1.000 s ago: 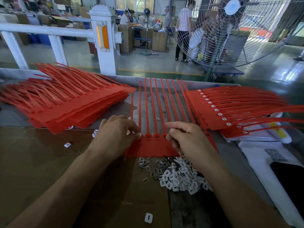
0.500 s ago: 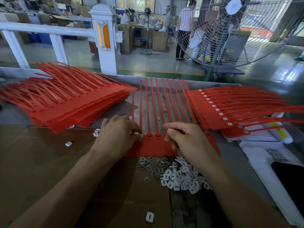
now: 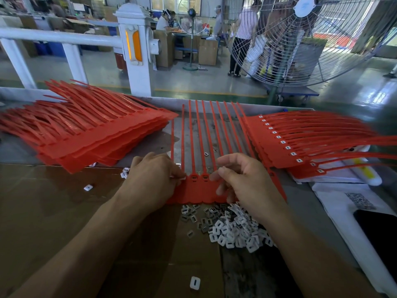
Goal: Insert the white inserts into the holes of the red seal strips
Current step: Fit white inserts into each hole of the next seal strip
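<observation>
Head view: both hands [image 3: 154, 179] [image 3: 247, 181] pinch flat red seal strips [image 3: 199, 190]; white inserts [image 3: 234, 231] heaped.

Factory floor, assembly bench. Beyond the fingers: industrial fan [image 3: 305, 39], cardboard boxes [image 3: 206, 51], workers. Stacked red seal strips [image 3: 90, 136] flank them.

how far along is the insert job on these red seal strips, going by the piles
Done: the fanned stack on the right shows a white insert in each visible head. In hand: the row of joined strips lies between the left hand and right hand; two visible holes look unfilled. Left: the stack on the left shows no inserts, and a pile of loose white inserts remains.
</observation>
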`<act>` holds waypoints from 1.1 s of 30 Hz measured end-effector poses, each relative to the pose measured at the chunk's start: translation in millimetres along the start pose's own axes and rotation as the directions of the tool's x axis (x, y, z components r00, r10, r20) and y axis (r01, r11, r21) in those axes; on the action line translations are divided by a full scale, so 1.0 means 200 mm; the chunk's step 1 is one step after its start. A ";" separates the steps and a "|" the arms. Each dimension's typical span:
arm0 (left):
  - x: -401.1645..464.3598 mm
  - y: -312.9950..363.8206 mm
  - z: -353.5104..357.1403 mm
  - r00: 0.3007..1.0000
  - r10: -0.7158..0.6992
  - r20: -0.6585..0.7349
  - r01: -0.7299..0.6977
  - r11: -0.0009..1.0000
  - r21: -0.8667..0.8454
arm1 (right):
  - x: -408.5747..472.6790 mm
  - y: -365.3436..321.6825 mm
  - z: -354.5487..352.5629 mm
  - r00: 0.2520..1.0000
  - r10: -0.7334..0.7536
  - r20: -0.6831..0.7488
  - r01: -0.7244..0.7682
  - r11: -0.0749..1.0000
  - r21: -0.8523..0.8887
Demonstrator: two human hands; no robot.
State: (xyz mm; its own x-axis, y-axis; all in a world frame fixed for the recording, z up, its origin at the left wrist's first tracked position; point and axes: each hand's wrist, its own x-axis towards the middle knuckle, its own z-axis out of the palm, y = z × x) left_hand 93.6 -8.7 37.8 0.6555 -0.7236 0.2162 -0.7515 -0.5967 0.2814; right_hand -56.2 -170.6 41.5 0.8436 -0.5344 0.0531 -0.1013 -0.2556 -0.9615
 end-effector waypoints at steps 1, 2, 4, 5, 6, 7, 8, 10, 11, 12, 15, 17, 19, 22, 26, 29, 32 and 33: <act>0.00 0.00 0.00 1.000 0.003 0.015 -0.003 1.000 0.010 | 0.00 0.00 0.00 1.000 0.006 0.002 -0.006 1.000 0.025; 0.00 0.00 0.00 1.000 0.009 0.028 -0.009 1.000 0.019 | 0.00 -0.01 0.00 1.000 0.011 0.005 -0.012 0.999 0.045; -0.01 0.00 -0.01 0.998 0.023 0.062 -0.025 0.999 0.032 | -0.01 -0.02 0.01 1.000 0.013 0.010 -0.013 0.998 0.063; -0.01 0.00 -0.01 0.996 0.030 0.080 -0.033 0.999 0.037 | -0.01 -0.02 0.01 1.000 0.009 0.012 -0.009 0.998 0.065; -0.01 0.00 -0.01 0.995 0.035 0.097 -0.039 0.998 0.041 | -0.01 -0.02 0.01 1.000 0.001 0.015 -0.002 0.998 0.067; -0.01 0.00 -0.02 0.993 0.038 0.110 -0.043 0.998 0.043 | -0.01 -0.02 0.01 1.000 -0.009 0.016 0.007 0.998 0.069; -0.01 0.00 -0.02 0.992 0.037 0.122 -0.043 0.998 0.044 | -0.01 -0.02 0.01 1.000 -0.020 0.017 0.019 0.997 0.070; -0.01 0.00 -0.03 0.991 0.033 0.132 -0.038 0.999 0.037 | -0.01 -0.02 0.01 0.999 -0.049 0.014 0.048 0.997 0.063; -0.01 0.00 -0.03 0.990 0.033 0.135 -0.038 0.999 0.033 | -0.01 -0.01 0.01 0.998 -0.063 0.011 0.062 0.996 0.056; -0.01 0.01 -0.03 0.990 0.036 0.139 -0.041 0.999 0.034 | -0.01 -0.01 0.01 0.997 -0.073 0.008 0.073 0.996 0.049; -0.02 0.01 -0.03 0.989 0.050 0.140 -0.058 0.997 0.053 | 0.00 0.00 0.01 0.996 -0.084 0.005 0.084 0.996 0.036; -0.02 0.01 -0.04 0.987 0.055 0.148 -0.064 0.996 0.060 | 0.01 0.01 0.01 0.995 -0.096 0.011 0.096 0.995 0.019; -0.01 0.01 -0.04 0.986 0.055 0.158 -0.064 0.996 0.054 | 0.01 0.02 0.01 0.994 -0.112 0.013 0.112 0.994 0.001; -0.01 0.01 -0.03 0.992 0.033 0.120 -0.036 0.999 0.024 | 0.00 0.02 0.01 0.993 -0.115 0.002 0.115 0.993 -0.027; -0.01 0.02 -0.03 0.998 0.018 0.060 -0.019 1.000 0.014 | 0.00 0.02 0.01 0.997 -0.072 0.019 0.074 0.995 -0.064; -0.01 0.01 -0.03 0.999 0.028 0.024 -0.029 0.999 0.032 | -0.01 0.01 0.01 0.998 -0.058 0.029 0.060 0.995 -0.082; -0.02 0.02 -0.04 0.998 0.044 0.045 -0.046 0.997 0.060 | -0.01 0.01 0.02 0.998 -0.051 0.025 0.053 0.994 -0.091; -0.02 0.02 -0.04 0.996 0.055 0.066 -0.060 0.996 0.074 | -0.01 0.01 0.02 0.998 -0.052 0.023 0.054 0.994 -0.100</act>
State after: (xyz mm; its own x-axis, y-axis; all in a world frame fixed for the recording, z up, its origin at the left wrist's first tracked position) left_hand 87.9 -5.7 46.3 0.6071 -0.7763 0.1696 -0.7927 -0.5764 0.1985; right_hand -56.3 -166.3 37.5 0.8596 -0.5017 0.0965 -0.1082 -0.3634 -0.9253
